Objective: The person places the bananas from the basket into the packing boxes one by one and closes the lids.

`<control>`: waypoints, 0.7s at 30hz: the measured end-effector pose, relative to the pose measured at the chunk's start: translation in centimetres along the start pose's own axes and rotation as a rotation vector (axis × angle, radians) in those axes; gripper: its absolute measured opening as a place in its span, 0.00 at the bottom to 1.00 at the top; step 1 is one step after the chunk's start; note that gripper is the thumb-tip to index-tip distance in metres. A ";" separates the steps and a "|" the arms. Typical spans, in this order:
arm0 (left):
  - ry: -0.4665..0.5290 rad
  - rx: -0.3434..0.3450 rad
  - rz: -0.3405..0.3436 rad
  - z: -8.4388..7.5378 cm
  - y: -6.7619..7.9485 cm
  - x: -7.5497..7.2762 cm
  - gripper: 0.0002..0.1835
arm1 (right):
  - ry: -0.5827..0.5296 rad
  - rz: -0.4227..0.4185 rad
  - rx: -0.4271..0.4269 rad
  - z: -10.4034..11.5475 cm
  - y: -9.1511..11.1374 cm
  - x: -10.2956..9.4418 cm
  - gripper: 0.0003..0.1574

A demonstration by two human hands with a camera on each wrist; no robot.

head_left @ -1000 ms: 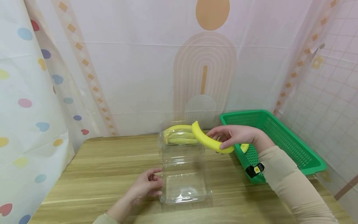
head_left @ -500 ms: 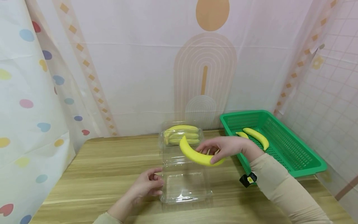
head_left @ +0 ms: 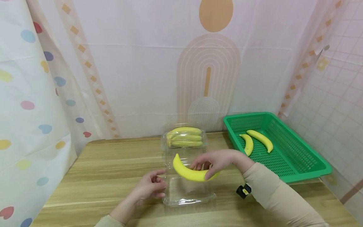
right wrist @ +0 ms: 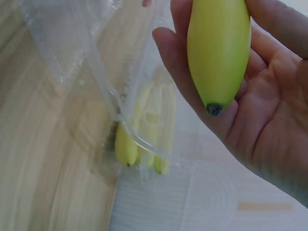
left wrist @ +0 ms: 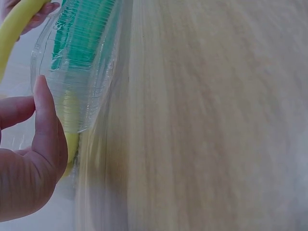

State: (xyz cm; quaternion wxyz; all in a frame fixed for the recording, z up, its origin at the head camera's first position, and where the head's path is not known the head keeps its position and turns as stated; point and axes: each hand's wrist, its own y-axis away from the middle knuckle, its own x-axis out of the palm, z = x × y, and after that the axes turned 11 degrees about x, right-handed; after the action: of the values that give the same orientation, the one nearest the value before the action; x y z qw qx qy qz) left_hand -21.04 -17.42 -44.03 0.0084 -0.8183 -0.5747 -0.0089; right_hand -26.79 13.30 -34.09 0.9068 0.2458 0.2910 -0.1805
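Over the last second the banana has crossed from the left edge of the green basket to above the clear container's near half; the right hand grasps it between thumb and fingers; the left hand pinches the container's left rim; the carry looks nearly complete, with three bananas in the far half.

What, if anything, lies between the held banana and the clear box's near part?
Nothing visible: the right hand holds the banana over it; the left hand is at the left edge of the box.
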 end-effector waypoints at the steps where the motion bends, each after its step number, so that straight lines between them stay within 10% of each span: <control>1: -0.001 0.001 0.000 0.0 0.0 0.0 0.38 | 0.003 0.006 0.003 0.0 -0.2 0.2 0.33; 21: -0.004 0.007 0.017 0.2 -0.1 -0.2 0.38 | 0.129 0.025 0.062 -0.6 -3.6 2.9 0.33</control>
State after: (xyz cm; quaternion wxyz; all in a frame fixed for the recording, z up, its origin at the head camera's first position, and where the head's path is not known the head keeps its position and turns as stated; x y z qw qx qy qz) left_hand -21.16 -17.57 -44.26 0.0105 -0.8231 -0.5677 -0.0052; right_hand -26.51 10.14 -37.50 0.8802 0.2887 0.3401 -0.1619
